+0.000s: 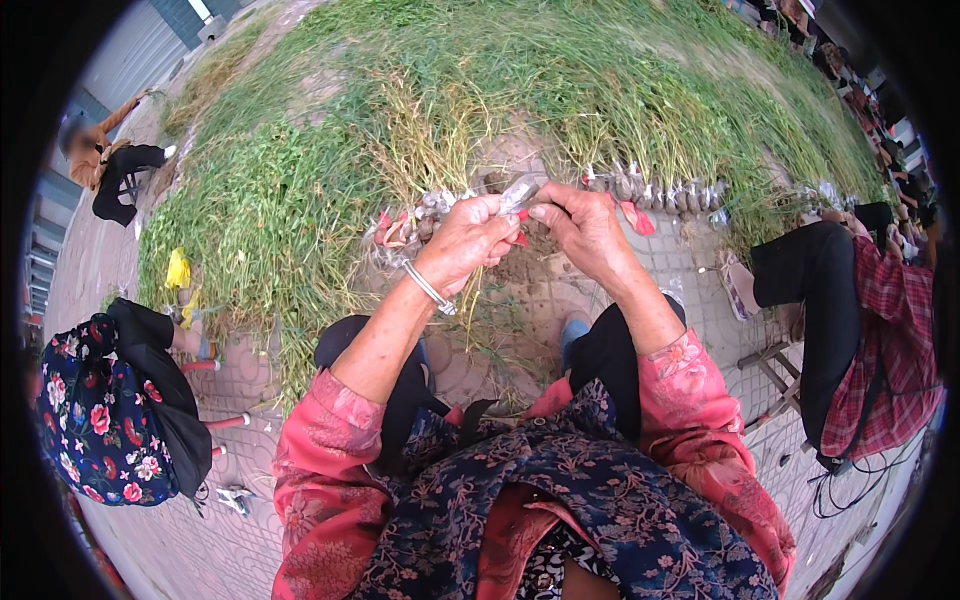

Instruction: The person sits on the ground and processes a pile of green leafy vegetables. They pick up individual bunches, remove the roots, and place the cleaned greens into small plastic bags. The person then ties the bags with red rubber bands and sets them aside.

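My left hand (469,238), with a metal bangle (429,287) at the wrist, grips a small clear plastic bag (519,195) of dark matter. Thin green-yellow stems (471,304) hang below this hand. My right hand (576,223) meets the bag from the other side, thumb and forefinger pinched at its edge. A bit of red material (521,239) shows between the hands; what exactly the right fingertips pinch is hard to tell. Behind the hands, bundles of cut green plants (427,142) lie on the paving, their root ends wrapped in small plastic bags (675,196).
At the left, a person in a flowered top (97,420) sits beside yellow plastic (178,268). Another person in plaid (881,345) sits on a stool (780,375) at the right. Someone farther off sits at upper left (112,161). Loose soil (529,266) lies on the paving before me.
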A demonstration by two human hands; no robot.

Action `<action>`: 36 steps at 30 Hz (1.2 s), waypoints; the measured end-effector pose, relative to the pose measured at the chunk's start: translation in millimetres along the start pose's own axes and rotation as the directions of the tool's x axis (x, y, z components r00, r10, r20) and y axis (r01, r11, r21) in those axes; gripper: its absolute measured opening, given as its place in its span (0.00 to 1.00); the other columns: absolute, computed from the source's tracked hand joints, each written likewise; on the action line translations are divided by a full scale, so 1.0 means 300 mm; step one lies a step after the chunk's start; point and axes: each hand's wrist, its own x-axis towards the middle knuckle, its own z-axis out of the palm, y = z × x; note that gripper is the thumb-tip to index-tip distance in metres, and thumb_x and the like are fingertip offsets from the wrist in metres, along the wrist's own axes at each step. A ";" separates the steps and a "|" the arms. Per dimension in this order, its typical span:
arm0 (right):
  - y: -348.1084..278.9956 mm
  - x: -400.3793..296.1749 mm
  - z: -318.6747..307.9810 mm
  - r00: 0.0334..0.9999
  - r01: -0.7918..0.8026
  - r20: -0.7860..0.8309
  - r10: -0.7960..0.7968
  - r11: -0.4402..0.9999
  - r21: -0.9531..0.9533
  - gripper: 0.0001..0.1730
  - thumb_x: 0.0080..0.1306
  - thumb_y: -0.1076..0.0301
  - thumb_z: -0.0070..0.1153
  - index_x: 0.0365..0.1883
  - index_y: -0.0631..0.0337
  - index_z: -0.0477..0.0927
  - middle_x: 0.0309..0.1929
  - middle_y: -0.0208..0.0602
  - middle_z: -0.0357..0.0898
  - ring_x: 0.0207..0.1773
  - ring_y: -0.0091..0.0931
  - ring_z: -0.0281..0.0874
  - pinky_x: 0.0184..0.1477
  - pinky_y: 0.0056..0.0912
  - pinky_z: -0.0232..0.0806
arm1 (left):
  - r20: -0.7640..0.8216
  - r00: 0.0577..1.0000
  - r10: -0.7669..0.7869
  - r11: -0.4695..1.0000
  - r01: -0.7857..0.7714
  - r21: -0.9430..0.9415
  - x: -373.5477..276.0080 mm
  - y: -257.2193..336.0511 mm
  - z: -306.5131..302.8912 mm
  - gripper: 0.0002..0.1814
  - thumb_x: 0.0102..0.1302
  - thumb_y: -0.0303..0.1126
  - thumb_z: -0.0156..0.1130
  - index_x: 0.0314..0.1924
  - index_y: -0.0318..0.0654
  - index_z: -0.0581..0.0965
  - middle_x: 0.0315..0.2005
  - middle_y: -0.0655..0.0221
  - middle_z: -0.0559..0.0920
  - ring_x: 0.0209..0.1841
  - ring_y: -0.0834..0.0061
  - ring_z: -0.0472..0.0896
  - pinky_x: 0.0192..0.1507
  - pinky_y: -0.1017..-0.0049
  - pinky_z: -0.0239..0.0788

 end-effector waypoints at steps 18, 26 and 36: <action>-0.003 0.007 -0.022 0.903 0.415 -0.094 -0.419 0.908 -0.061 0.15 0.52 0.75 0.56 0.40 0.61 0.76 0.24 0.40 0.76 0.25 0.31 0.74 0.28 0.30 0.66 | 0.073 0.996 -0.057 0.950 0.077 -0.303 0.005 -0.010 -0.024 0.21 0.65 0.53 0.43 0.36 0.42 0.70 0.22 0.76 0.68 0.23 0.86 0.62 0.22 0.85 0.50; 0.006 0.002 -0.033 0.906 0.410 -0.058 -0.419 0.904 -0.116 0.12 0.52 0.76 0.54 0.36 0.63 0.77 0.27 0.42 0.76 0.28 0.37 0.74 0.29 0.32 0.66 | 0.061 0.998 0.025 0.985 -0.014 -0.172 -0.009 0.001 0.006 0.12 0.66 0.40 0.47 0.29 0.40 0.68 0.19 0.81 0.62 0.20 0.88 0.57 0.21 0.86 0.47; -0.003 -0.009 -0.051 0.943 0.303 -0.102 -0.317 0.944 -0.131 0.06 0.54 0.73 0.57 0.29 0.64 0.77 0.23 0.36 0.73 0.24 0.26 0.70 0.26 0.26 0.62 | -0.056 0.974 0.219 0.893 -0.176 0.414 -0.016 0.009 0.011 0.15 0.65 0.38 0.42 0.24 0.38 0.69 0.14 0.77 0.68 0.16 0.87 0.63 0.18 0.84 0.54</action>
